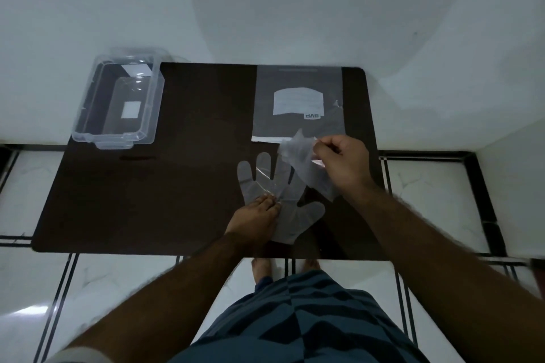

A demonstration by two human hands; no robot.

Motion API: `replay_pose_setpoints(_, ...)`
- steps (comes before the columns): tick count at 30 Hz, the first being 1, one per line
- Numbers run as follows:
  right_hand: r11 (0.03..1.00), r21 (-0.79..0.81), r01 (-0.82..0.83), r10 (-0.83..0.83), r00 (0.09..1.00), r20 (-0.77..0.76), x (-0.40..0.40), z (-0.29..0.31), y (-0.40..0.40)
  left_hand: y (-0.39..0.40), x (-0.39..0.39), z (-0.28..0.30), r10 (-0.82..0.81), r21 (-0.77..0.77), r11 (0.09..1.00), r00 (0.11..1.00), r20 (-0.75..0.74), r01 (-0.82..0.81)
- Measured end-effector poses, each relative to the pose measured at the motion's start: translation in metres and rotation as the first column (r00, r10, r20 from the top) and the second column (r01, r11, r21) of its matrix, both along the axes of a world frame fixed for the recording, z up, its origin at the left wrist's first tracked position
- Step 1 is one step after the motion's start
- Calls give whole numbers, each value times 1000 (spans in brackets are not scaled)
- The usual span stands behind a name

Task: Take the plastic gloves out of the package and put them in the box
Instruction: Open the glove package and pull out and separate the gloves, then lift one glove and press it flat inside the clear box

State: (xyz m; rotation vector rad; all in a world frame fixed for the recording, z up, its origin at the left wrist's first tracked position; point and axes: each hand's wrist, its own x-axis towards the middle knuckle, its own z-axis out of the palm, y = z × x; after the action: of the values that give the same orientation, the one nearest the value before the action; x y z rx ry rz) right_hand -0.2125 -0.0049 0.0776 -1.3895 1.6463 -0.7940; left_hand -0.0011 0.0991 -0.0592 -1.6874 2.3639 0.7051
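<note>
A dark tabletop point(147, 200) stood against a pale wall, with white floor tiles around it. At its far left corner sat a clear plastic box point(118, 100), open at the top, with a white label showing through its bottom; part of the box hung over the tabletop's edge. Toward the far right lay the flat, see-through package point(299, 103), bearing a white printed panel, its open end facing the person.

Near the front of the tabletop, just below the package, a clear plastic glove point(280, 200) lay flat with its fingers pointing away from the person and its thumb out to the right. The left hand point(255, 218) rested on this glove, its fingertips drawn together and pressing or pinching the thin film near the palm; which of the two could not be told. The right hand point(342, 162) was closed in a pinch on a second glove point(306, 165), which it held lifted and crumpled just above the first, close to the package's open end. Both gloves were out of the package and well apart from the box.
</note>
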Motion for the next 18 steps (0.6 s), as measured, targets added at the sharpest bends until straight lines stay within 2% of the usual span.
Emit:
replay_pose_setpoints(7,994,25,-110,108,990,91,-3,69,-34,-10,0,6,27,40,999,1000,-13,-27)
replay_pose_setpoints(9,978,77,-194,185,976,116,-2,90,-41,-11,-1,13,80,27,997,993,-84,-78)
replay_pose_setpoints(11,952,120,-282,271,958,99,-2,106,-47,-15,1,29,243,-13,967,937,-251,-254)
replay_pose_setpoints(12,937,135,-322,313,946,84,-2,112,-49,-18,1,42,363,-29,916,859,-361,-399)
replay_pose_setpoints(13,922,143,-359,352,933,72,-2,117,-50,-24,1,56,475,-30,832,740,-477,-553)
replay_pose_setpoints(15,894,143,-425,423,905,44,-2,126,-53,-41,2,93,549,68,636,389,-740,-769)
replay_pose_setpoints(16,878,144,-456,457,889,30,-1,131,-55,-52,3,114,508,179,606,204,-837,-775)
replay_pose_setpoints(17,859,150,-490,493,870,21,-1,136,-56,-65,5,137,452,253,647,95,-887,-719)
replay_pose_setpoints(18,839,158,-521,525,851,16,0,142,-58,-78,10,158,401,276,728,63,-914,-627)
